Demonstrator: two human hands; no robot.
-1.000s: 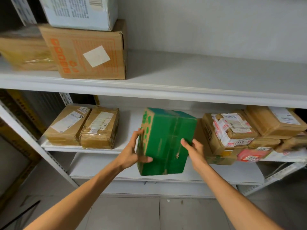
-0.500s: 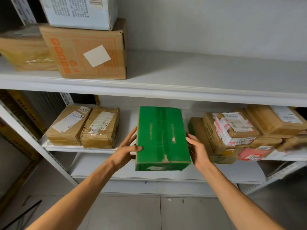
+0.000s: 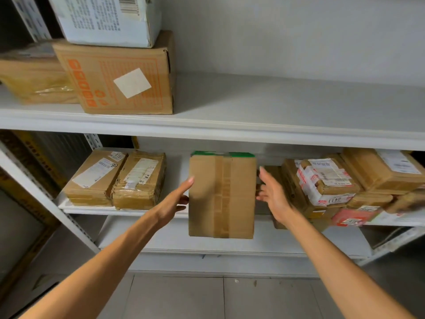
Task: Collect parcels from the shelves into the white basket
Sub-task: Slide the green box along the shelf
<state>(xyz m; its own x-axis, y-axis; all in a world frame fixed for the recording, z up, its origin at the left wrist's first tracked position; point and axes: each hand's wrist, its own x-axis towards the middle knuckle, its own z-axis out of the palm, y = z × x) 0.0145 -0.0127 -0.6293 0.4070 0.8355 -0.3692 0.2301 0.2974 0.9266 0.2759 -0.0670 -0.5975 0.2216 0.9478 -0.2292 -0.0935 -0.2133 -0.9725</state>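
Note:
A parcel (image 3: 222, 196) with a brown taped face and a green top edge hangs in front of the middle shelf (image 3: 92, 209), carried between my two hands. My left hand (image 3: 174, 201) presses its left side with straight fingers. My right hand (image 3: 273, 196) lies flat against its right side, thumb toward the box. Two taped brown parcels (image 3: 115, 180) lie on the middle shelf to the left. A pile of labelled parcels (image 3: 326, 180) sits on that shelf to the right. The white basket is out of view.
The upper shelf (image 3: 253, 132) carries an orange-printed carton (image 3: 119, 79) with a white box (image 3: 103, 17) on top and a brown parcel (image 3: 34, 81) beside it. A lower shelf (image 3: 161, 240) and tiled floor (image 3: 218, 298) lie below.
The parcel has turned in my hands: its green face rolled up and away, and the brown taped face is toward me. Both hands stayed at its sides.

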